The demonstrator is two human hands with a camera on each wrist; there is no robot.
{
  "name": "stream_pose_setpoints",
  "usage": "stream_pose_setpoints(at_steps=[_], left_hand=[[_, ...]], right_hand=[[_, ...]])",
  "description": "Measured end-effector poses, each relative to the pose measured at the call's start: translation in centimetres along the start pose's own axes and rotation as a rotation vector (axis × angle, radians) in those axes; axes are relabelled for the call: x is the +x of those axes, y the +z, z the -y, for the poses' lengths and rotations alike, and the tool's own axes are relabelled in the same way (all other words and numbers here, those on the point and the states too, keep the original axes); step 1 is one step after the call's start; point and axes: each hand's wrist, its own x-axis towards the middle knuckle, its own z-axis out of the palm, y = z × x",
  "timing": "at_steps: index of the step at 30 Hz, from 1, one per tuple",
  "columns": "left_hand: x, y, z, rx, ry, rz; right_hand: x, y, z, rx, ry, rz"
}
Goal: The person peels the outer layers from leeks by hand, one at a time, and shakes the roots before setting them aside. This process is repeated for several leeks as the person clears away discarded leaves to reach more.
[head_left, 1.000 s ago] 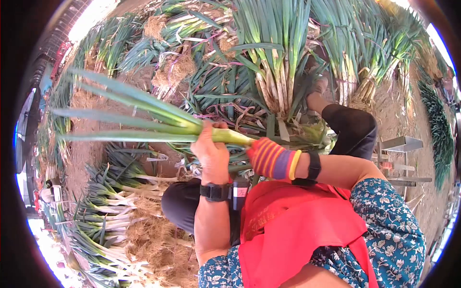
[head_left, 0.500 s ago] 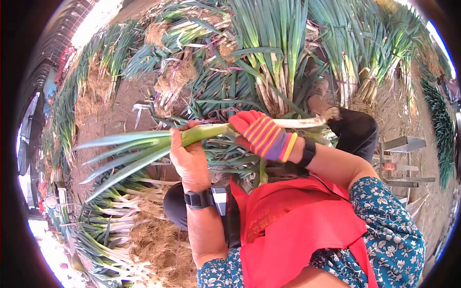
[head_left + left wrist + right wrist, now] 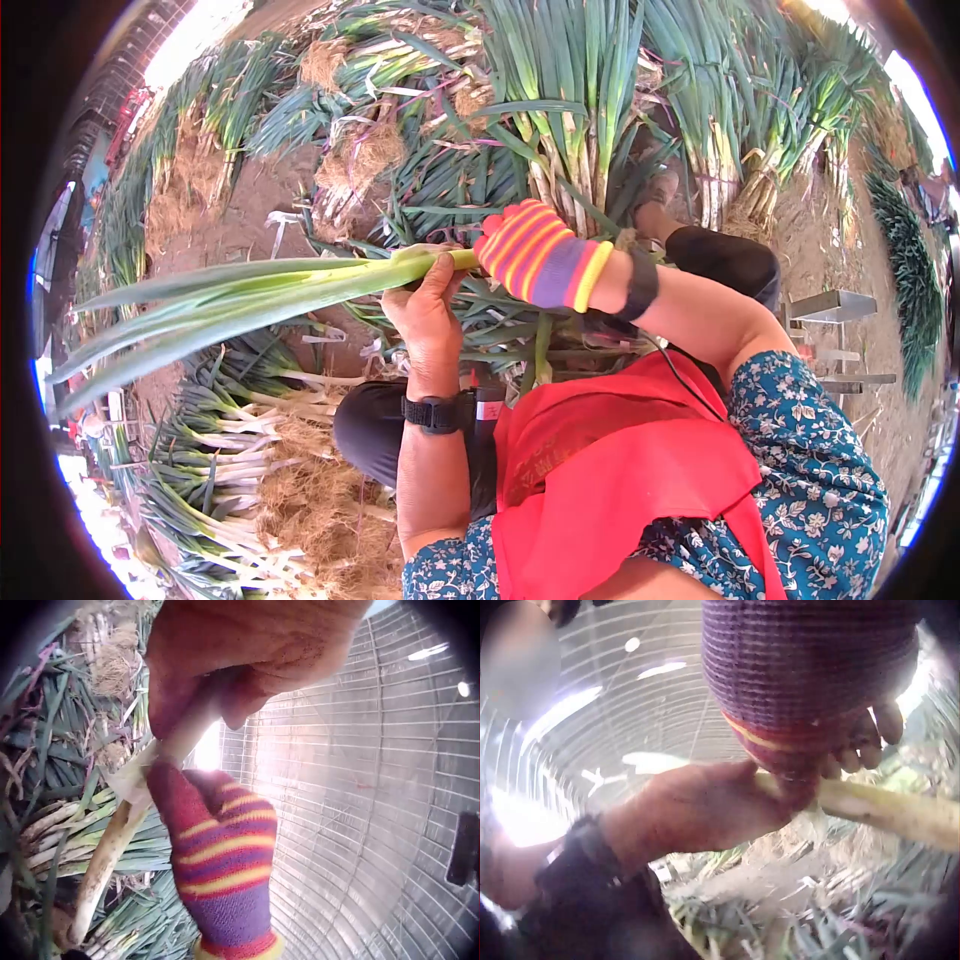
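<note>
A long green onion lies crosswise in front of me, its green leaves fanned out to the left. My bare left hand grips it where the leaves join the stalk. Right beside it, my right hand, in a striped knit glove with bare fingertips, holds the stalk. In the left wrist view, the gloved thumb and fingers pinch at the stalk near a loose pale skin, and the soil-marked white shank runs down to the lower left. From the head, the glove and wrist hide most of that shank.
Trimmed-looking green onions with bushy roots lie piled at lower left. Tall upright bundles stand ahead, beside my foot. More onions cover the ground in front. A metal stand is on the right. A red apron covers my lap.
The left hand has slid rightward along the onion toward the glove, and the leaves have swung lower at left. The root end, seen right of the glove half a second ago, is now mostly hidden.
</note>
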Motion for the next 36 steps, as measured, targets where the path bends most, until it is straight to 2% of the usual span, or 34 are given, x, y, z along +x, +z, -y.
stream_pose_setpoints(at_steps=[2, 4, 6, 7, 8, 11, 12, 14, 15, 17, 18, 20, 22, 23, 24, 25, 26, 27, 28, 29, 30, 31, 32, 33, 34, 36], left_hand=[[-0.2, 0.5, 0.2, 0.028, 0.042, -0.038], [0.0, 0.5, 0.7, 0.057, 0.08, -0.08], [0.8, 0.1, 1.7, 0.041, 0.246, -0.048], [0.3, 0.8, 1.1, 0.024, 0.209, -0.073], [0.2, 1.0, 0.7, 0.028, 0.206, -0.07], [0.1, 1.0, -0.3, -0.12, 0.109, -0.188], [0.3, 0.7, -0.5, -0.121, 0.112, -0.186], [0.8, -0.2, -0.8, -0.191, 0.083, -0.189], [0.8, -0.4, -0.7, -0.204, 0.077, -0.187], [0.6, -0.5, -0.1, -0.226, 0.043, -0.199], [0.8, -0.2, 0.2, -0.249, 0.009, -0.19], [0.6, 0.4, 0.7, -0.275, -0.004, -0.168], [0.5, 1.1, 0.4, -0.234, -0.04, -0.169], [0.8, 0.7, 0.5, -0.271, -0.036, -0.133], [0.8, 0.8, 0.4, -0.273, -0.034, -0.137], [0.6, 0.9, 0.1, -0.265, -0.032, -0.164], [0.5, 0.7, -0.1, -0.256, -0.028, -0.191], [0.5, 0.1, 0.0, -0.244, -0.03, -0.197], [0.7, -0.3, 0.0, -0.244, -0.024, -0.204], [0.9, -0.6, -0.1, -0.244, 0.008, -0.217], [1.1, -0.8, -0.3, -0.246, 0.039, -0.229], [1.4, -1.2, -0.8, -0.256, 0.071, -0.223], [1.5, -1.4, -1.2, -0.258, 0.074, -0.223], [1.5, -1.5, -1.8, -0.26, 0.077, -0.237], [1.7, -1.6, -2.1, -0.262, 0.08, -0.255], [1.1, -2.1, -1.3, -0.239, 0.077, -0.239]], right_hand=[[1.2, -0.8, -0.6, 0.225, 0.031, 0.129], [1.8, 0.6, 0.0, 0.422, 0.118, -0.098], [1.7, 0.7, 2.8, 0.486, 0.131, -0.075], [1.5, 1.5, 4.8, 0.52, 0.118, -0.351], [1.2, 2.2, 5.3, 0.568, 0.162, -0.402], [-1.3, 3.4, 4.0, 0.311, -0.052, -0.029], [-2.9, 5.2, 4.2, 0.203, -0.009, 0.073], [-5.3, 7.5, 3.0, 0.364, 0.118, 0.238], [-5.1, 7.2, 2.8, 0.364, 0.097, 0.242], [-5.0, 6.6, 2.5, 0.628, 0.471, -0.333], [-4.2, 6.5, 2.1, 0.626, 0.476, -0.34], [-1.7, 6.2, 1.6, 1.193, 0.213, -0.484], [-0.1, 2.8, 2.4, 1.957, 0.839, -0.167], [-0.1, 1.7, 2.3, 2.012, 0.879, -0.086], [-0.3, 2.8, 2.3, 2.012, 0.877, -0.08], [-0.5, 4.3, 2.4, 1.209, 0.497, -0.45], [-0.9, 5.8, 2.4, 0.376, 0.104, -0.704], [-1.5, 5.7, 2.5, 0.519, 0.112, -0.68], [-2.2, 4.9, 2.9, 0.713, 0.275, -0.579], [-3.5, 3.6, 2.3, 0.523, 0.215, -0.206], [-5.4, 4.9, 2.7, 0.424, 0.17, 0.022], [-7.7, 7.7, 3.3, 0.247, 0.109, 0.355], [-10.5, 9.8, 3.4, 0.277, 0.07, 0.624], [-14.9, 15.5, 4.3, 0.331, 0.143, 0.762], [-15.7, 12.3, 4.1, 0.333, 0.075, 0.747], [-12.9, 9.0, 4.4, 0.296, 0.15, 0.585]])
